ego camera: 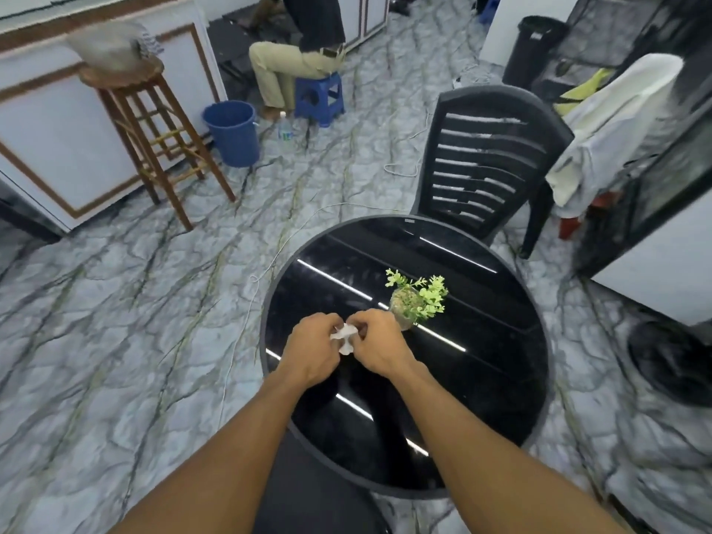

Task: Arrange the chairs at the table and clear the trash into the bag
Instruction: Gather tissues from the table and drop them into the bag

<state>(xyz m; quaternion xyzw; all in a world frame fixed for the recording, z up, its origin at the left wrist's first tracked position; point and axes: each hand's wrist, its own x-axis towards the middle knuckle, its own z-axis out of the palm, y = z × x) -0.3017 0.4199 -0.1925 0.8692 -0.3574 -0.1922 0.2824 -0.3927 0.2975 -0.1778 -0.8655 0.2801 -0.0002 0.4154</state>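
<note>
Two hands' fingers clamped on white tissue (344,338), glossy round black table (481,379), marble-patterned floor (115,321)

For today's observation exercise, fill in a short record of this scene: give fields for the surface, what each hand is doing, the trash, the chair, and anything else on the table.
surface: round glossy black table
left hand: closed on the trash, above the table
right hand: closed on the same trash
trash: small crumpled white paper, pinched between both hands
chair: black slatted plastic chair at the far side of the table, its back to the table
other item on table: small green plant in a clear glass pot, beside the right hand
trash bag: none clearly in view
</note>
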